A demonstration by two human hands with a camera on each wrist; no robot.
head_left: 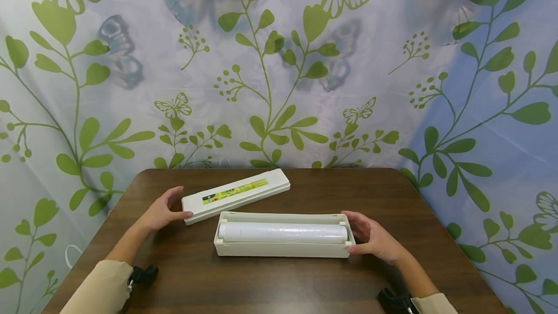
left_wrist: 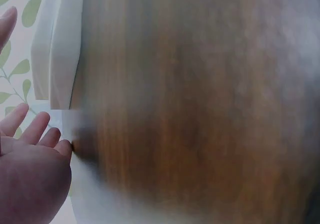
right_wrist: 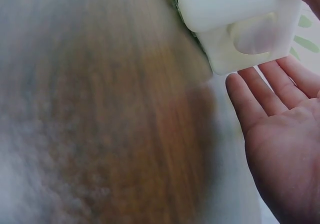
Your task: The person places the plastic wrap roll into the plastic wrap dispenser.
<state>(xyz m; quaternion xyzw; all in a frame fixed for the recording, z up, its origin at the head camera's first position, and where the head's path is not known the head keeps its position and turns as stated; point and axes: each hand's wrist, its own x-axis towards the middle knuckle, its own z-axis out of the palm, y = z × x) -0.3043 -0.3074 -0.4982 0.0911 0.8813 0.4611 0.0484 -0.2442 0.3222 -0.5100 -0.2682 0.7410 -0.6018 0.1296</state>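
A long white box (head_left: 285, 250) lies on the table with its top off and a shiny white roll, apparently plastic wrap (head_left: 283, 232), inside. Its white lid (head_left: 244, 203), bearing a green and yellow label, rests at a slant behind it to the left. At the lid's left end my left hand (head_left: 163, 211) has its thumb over the front corner; the left wrist view shows loosely spread fingers (left_wrist: 37, 129) just off the lid. My right hand (head_left: 377, 239) spans the box's right end, thumb at the front corner and fingers at the back. Some fingertips are hidden behind the box.
Everything lies on a brown wooden table (head_left: 270, 285) with rounded far corners. Behind it hangs a curtain (head_left: 279, 86) printed with green leaves and butterflies. A black band with a camera sits on each wrist.
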